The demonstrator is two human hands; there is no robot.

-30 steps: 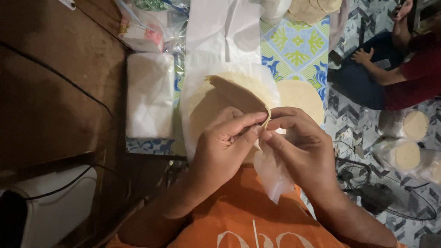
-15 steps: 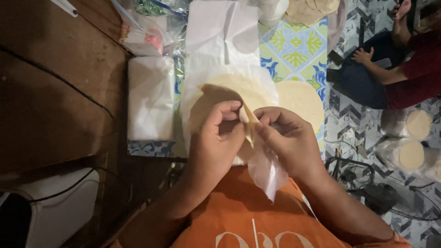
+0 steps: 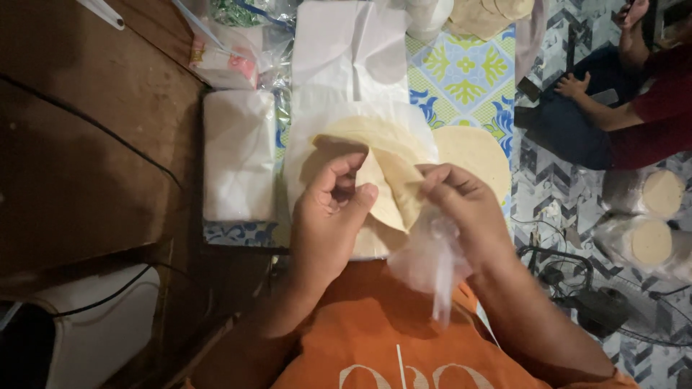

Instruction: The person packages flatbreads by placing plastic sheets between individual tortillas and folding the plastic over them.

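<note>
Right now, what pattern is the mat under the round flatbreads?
Blue with yellow-green floral tiles, on the patterned floor mat; head view.

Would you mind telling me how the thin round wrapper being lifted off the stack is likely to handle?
Probably floppy: the wrapper folds and droops between the left hand and right hand. It looks very thin and light, so it may tear if pulled hard. It seems to cling to the stack beneath, so peeling slowly looks wise.
</note>
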